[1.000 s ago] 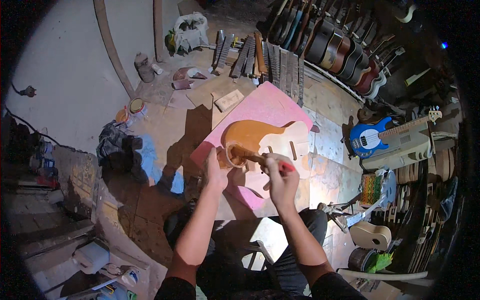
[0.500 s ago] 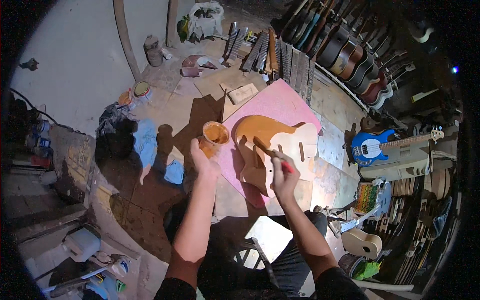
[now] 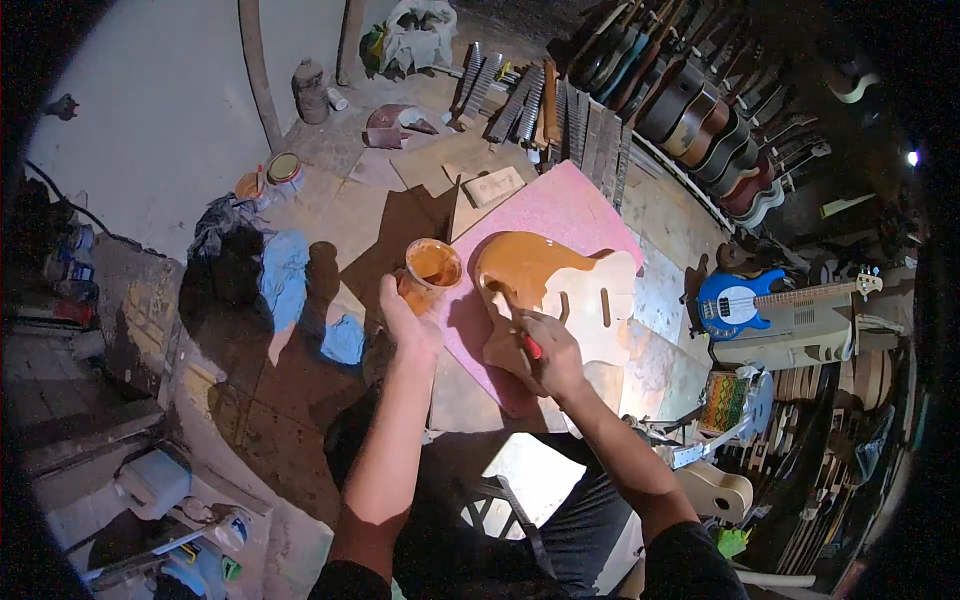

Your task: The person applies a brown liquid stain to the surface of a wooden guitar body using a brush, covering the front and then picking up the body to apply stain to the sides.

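Note:
A solid electric guitar body (image 3: 595, 285) lies flat, pale bare wood over most of its face and orange-brown coating on its far left part. My right hand (image 3: 552, 352) grips a paintbrush (image 3: 503, 303) with a red part on its handle. The bristles are at the left side of the body, near the border between coated and bare wood. Left of the body, my left hand (image 3: 408, 318) is wrapped round a clear plastic cup (image 3: 433, 268) of orange-brown liquid, tilted slightly. The cup is held apart from the body.
Under the body is a pink sheet (image 3: 575, 195) on a board surface. A wooden block (image 3: 493, 187), an open can (image 3: 285, 170) and blue cloths (image 3: 286, 275) lie around. Several guitar necks (image 3: 520, 105) sit at the back. A blue bass guitar (image 3: 735, 302) and hanging guitars (image 3: 690, 120) stand right.
My right hand has moved left and nearer to me, carrying the brush tip down along the left side of the guitar body. My left hand with the cup stays almost in place.

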`<state>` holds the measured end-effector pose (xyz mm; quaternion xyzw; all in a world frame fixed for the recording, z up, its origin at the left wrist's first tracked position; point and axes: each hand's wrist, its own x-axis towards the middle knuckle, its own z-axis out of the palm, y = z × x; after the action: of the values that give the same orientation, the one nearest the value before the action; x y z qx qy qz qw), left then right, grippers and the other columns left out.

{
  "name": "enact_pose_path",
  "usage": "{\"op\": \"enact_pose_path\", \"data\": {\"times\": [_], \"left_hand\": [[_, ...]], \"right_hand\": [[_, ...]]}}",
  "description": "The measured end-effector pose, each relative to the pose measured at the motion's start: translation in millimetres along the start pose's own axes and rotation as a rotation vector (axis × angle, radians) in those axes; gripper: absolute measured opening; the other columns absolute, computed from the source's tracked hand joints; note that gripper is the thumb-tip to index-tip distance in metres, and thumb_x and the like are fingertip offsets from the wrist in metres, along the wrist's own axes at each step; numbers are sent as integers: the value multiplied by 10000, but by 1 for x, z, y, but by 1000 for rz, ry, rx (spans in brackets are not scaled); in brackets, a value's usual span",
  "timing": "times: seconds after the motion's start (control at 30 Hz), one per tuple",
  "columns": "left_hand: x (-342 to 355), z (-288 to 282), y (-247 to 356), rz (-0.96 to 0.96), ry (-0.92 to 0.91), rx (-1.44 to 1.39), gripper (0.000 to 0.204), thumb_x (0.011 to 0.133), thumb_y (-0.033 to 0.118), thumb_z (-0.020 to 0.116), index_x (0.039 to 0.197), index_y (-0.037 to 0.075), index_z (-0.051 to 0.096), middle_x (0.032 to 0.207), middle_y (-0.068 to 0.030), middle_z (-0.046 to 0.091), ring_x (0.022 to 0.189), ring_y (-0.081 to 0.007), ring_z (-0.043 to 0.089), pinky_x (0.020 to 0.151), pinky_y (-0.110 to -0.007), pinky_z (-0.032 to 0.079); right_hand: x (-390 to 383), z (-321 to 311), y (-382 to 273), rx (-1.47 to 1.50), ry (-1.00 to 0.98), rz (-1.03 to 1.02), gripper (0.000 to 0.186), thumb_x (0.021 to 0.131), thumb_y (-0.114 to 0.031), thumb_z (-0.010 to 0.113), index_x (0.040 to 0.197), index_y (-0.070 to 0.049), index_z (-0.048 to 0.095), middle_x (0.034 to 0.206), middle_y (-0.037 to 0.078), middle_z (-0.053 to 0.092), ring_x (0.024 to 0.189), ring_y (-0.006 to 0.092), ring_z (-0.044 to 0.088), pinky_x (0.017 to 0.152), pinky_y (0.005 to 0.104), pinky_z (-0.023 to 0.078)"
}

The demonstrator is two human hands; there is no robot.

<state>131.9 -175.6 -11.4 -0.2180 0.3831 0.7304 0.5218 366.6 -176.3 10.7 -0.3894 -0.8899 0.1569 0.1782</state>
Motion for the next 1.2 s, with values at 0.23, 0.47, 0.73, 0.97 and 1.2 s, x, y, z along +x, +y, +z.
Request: {"op": "enact_pose_path", "data": {"times": [0.23, 0.47, 0.73, 0.97, 1.2], "left_hand": [[-16, 13, 5, -16, 42, 23, 482, 1015, 423, 394, 1328, 71, 494, 1329, -94, 558, 1193, -238, 561, 927, -397, 499], [-8, 7, -1, -13, -17, -20, 395, 981, 422, 450, 1197, 98, 524, 1231, -91, 587, 1129, -239, 596, 914, -404, 523], [-7, 6, 0, -1, -4, 19, 459, 999, 447, 418, 1269, 88, 514, 1273, -90, 578, 1143, -232, 584, 927, -390, 503], [-7, 6, -3, -27, -64, 38, 544, 1012, 463, 403, 1355, 45, 469, 1323, -134, 547, 1204, -290, 557, 1014, -441, 477], [-17, 10, -2, -8, -86, 24, 476, 1000, 457, 449, 1257, 60, 509, 1260, -99, 565, 1151, -248, 575, 951, -420, 491]], "right_hand": [[14, -1, -4, -59, -172, 69, 398, 768, -72, 706, 1152, -49, 606, 1118, 170, 649, 1012, 361, 649, 825, 425, 556], [24, 5, -19, -43, -32, -119, 282, 788, -80, 654, 1060, -41, 591, 1044, 161, 616, 973, 366, 643, 790, 450, 550], [13, -7, -14, -46, -190, 179, 382, 789, -45, 653, 1167, -52, 599, 1020, 174, 644, 923, 395, 650, 797, 461, 542], [39, -8, -17, -160, -250, 158, 182, 856, -86, 632, 1033, -48, 611, 939, 200, 664, 843, 409, 659, 729, 483, 539], [71, -18, -12, -86, -217, 111, 234, 859, -137, 639, 1073, -51, 603, 957, 209, 656, 834, 417, 667, 752, 484, 541]]}}
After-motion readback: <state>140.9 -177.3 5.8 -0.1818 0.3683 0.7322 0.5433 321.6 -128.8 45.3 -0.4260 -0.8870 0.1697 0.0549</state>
